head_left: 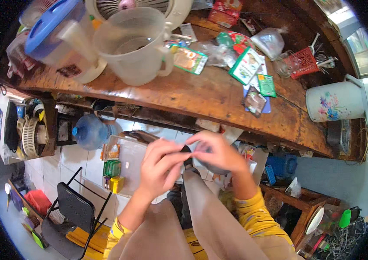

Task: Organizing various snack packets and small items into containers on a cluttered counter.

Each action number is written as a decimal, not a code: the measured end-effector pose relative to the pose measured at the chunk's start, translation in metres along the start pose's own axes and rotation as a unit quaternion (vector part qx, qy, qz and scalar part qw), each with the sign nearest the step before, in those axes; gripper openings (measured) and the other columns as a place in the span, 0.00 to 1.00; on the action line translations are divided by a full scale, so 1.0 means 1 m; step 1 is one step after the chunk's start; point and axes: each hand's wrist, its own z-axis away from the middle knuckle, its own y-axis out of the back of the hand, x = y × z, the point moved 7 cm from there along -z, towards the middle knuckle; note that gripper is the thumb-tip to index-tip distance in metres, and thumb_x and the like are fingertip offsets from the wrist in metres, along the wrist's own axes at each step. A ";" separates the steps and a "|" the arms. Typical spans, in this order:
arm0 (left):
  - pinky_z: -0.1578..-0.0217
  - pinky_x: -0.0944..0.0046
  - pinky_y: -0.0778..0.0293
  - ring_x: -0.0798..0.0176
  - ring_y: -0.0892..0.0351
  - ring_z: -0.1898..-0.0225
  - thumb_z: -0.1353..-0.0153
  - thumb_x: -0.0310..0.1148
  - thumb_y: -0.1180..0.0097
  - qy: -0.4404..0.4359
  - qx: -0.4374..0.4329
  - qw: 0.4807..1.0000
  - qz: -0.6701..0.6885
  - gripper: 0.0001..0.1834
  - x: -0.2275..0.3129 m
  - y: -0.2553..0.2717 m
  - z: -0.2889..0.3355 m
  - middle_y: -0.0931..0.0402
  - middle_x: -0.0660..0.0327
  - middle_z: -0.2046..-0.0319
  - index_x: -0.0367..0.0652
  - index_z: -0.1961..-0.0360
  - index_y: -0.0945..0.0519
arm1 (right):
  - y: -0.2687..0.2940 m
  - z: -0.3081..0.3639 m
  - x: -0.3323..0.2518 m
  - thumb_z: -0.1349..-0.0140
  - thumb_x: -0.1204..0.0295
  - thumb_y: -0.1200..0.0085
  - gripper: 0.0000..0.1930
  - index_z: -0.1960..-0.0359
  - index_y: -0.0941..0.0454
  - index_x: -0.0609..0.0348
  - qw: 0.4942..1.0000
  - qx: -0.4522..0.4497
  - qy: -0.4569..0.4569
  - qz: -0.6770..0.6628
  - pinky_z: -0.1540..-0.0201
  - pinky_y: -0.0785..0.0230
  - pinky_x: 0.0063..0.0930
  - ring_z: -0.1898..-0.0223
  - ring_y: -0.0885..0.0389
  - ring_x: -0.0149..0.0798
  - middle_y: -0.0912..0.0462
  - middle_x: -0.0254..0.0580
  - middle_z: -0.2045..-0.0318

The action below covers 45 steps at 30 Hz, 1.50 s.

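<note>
My left hand (162, 167) is raised in front of the workbench, its thumb and fingers drawn together in a pinch. Close beside it, my right hand (218, 151) is bent inward with its fingertips pinched too, slightly smeared by motion. The fingertips of both hands nearly meet. A small dark patch (186, 149) shows between them; I cannot tell whether it is held or lies behind. Below the right hand a dark grey rounded shape (212, 164) is partly hidden by the fingers. Yellow patterned sleeves (257, 214) cover my forearms.
On the wooden bench (184, 97) stand a clear plastic jug (134, 65), a blue-lidded pitcher (69, 47), several packets (246, 65), a red basket (302, 62) and a flowered thermos (338, 102). Below are a blue water bottle (92, 132) and a black folding chair (75, 208).
</note>
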 end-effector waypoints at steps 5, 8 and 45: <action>0.54 0.58 0.33 0.49 0.33 0.53 0.51 0.24 0.47 -0.005 -0.009 0.996 -0.089 0.11 -0.024 -0.065 -0.123 0.31 0.54 0.55 0.45 0.64 0.24 | 0.190 0.045 -0.024 0.47 0.68 0.44 0.14 0.60 0.26 0.61 0.866 0.423 -0.104 0.245 0.64 0.31 0.30 0.67 0.24 0.38 0.23 0.42 0.64; 0.51 0.53 0.37 0.46 0.35 0.51 0.53 0.29 0.43 0.034 0.054 0.967 -0.248 0.17 -0.048 -0.082 -0.142 0.32 0.53 0.55 0.44 0.59 0.27 | 0.231 0.046 -0.014 0.49 0.61 0.41 0.24 0.54 0.29 0.64 0.734 0.507 -0.152 0.425 0.56 0.33 0.37 0.58 0.26 0.48 0.26 0.52 0.57; 0.63 0.56 0.23 0.60 0.22 0.64 0.40 0.41 0.51 0.531 0.316 0.525 0.585 0.20 -0.129 0.057 0.229 0.25 0.58 0.64 0.43 0.50 0.33 | -0.165 -0.057 0.086 0.47 0.78 0.46 0.20 0.52 0.35 0.62 0.833 -0.057 -0.266 -0.483 0.64 0.26 0.25 0.64 0.23 0.31 0.25 0.40 0.60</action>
